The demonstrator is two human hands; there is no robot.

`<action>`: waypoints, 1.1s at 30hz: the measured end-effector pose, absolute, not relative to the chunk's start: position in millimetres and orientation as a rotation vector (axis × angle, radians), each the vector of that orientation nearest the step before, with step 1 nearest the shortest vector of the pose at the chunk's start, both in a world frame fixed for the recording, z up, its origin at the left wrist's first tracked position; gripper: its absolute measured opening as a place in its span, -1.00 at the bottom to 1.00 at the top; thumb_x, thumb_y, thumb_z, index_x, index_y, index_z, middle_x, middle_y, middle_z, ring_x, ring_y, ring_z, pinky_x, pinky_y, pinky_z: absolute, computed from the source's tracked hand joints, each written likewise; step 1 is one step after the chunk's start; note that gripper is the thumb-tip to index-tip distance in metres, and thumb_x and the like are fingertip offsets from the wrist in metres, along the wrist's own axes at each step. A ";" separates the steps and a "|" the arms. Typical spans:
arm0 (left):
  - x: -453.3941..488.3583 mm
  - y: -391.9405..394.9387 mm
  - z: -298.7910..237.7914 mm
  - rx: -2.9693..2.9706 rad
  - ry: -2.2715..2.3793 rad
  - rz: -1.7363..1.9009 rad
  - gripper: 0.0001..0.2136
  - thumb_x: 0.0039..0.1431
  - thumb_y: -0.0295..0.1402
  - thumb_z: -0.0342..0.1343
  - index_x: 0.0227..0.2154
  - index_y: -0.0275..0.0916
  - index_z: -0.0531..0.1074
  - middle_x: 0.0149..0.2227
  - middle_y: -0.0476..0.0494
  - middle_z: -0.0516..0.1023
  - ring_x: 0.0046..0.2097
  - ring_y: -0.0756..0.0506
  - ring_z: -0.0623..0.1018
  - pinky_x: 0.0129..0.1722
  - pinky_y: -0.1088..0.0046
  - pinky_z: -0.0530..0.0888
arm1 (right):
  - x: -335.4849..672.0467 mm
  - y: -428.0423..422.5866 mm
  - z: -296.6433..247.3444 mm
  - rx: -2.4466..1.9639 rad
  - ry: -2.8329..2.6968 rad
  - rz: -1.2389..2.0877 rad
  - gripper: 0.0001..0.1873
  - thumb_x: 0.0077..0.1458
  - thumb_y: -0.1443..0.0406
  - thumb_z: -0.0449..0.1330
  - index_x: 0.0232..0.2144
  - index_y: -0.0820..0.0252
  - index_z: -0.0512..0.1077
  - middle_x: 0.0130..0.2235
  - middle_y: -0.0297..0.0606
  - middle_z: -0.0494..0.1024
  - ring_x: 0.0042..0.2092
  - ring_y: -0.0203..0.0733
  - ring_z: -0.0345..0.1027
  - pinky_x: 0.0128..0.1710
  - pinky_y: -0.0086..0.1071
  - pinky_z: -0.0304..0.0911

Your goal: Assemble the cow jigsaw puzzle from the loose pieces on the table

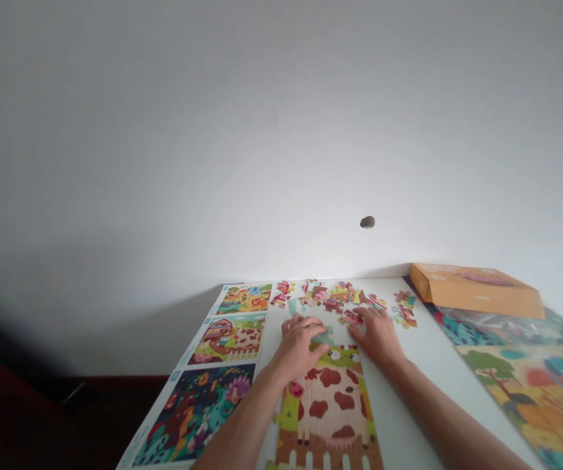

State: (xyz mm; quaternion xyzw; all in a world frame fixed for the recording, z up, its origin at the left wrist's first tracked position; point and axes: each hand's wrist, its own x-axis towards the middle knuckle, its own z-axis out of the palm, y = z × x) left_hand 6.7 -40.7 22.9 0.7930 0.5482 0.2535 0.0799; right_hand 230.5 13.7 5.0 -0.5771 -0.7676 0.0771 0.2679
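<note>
A partly joined jigsaw puzzle (333,405) with a spotted cow and a white fence lies on the table in front of me. My left hand (301,343) is at its top edge, thumb and fingers closed around a pale blue-green puzzle piece (329,335). To the right, my right hand (378,334) reaches among the loose pieces, its thumb and forefinger on a pink puzzle piece (352,319). Several loose puzzle pieces (333,303) are scattered beyond both hands. The palms and some fingertips are hidden from view.
Along the table's left side lies a reference sheet (203,369) with three pictures, the middle one showing a cow and barn. An orange box (481,290) stands at the back right, by a clear plastic bag (491,323) and another animal picture (530,385). A white wall (281,163) rises behind.
</note>
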 end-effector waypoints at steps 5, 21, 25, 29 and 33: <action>6.9 -40.4 22.4 2.371 1.623 0.768 -0.72 0.11 -0.29 0.23 -0.09 -0.08 0.56 -0.03 -0.10 0.57 0.00 -0.23 0.45 0.09 0.11 0.30 | 230.3 17.9 0.6 -1.501 -2.026 0.309 -0.50 -0.01 0.25 0.26 0.02 0.20 0.40 -0.13 -0.15 0.53 -0.01 0.03 0.33 0.06 -0.13 0.19; 6.8 -38.1 18.5 2.319 1.572 0.900 -0.33 0.11 -0.40 0.26 0.28 0.00 0.20 0.00 -0.10 0.58 0.07 -0.23 0.43 0.16 0.05 0.26 | 222.1 5.6 9.9 -0.985 -1.893 0.624 -0.74 0.13 0.33 0.11 -0.12 0.16 0.45 -0.16 -0.19 0.52 -0.18 -0.17 0.46 -0.08 -0.24 0.38; 8.0 -36.2 16.8 2.321 1.554 0.976 -0.50 0.19 -0.41 0.19 0.19 0.02 0.35 -0.13 -0.07 0.63 0.03 -0.20 0.46 0.14 0.08 0.30 | 218.2 2.1 8.5 -0.961 -1.843 0.779 -0.70 0.11 0.29 0.14 -0.09 0.19 0.44 -0.23 -0.22 0.56 -0.18 -0.17 0.47 -0.07 -0.24 0.39; 7.7 -35.0 16.6 2.327 1.540 1.040 -0.66 0.24 -0.41 0.11 0.06 -0.02 0.49 -0.14 -0.09 0.64 -0.05 -0.16 0.50 0.08 0.15 0.37 | 216.6 0.8 5.8 -0.962 -1.843 0.811 -0.70 0.10 0.28 0.15 -0.09 0.18 0.45 -0.24 -0.25 0.57 -0.19 -0.18 0.47 -0.08 -0.27 0.39; 7.1 -34.8 18.7 2.318 1.525 1.087 -0.69 0.26 -0.39 0.09 0.03 -0.03 0.51 -0.15 -0.09 0.65 -0.09 -0.14 0.53 0.05 0.19 0.40 | 217.3 0.1 6.0 -1.001 -1.869 0.797 -0.72 0.12 0.25 0.14 -0.12 0.16 0.49 -0.26 -0.26 0.60 -0.21 -0.17 0.46 -0.12 -0.29 0.36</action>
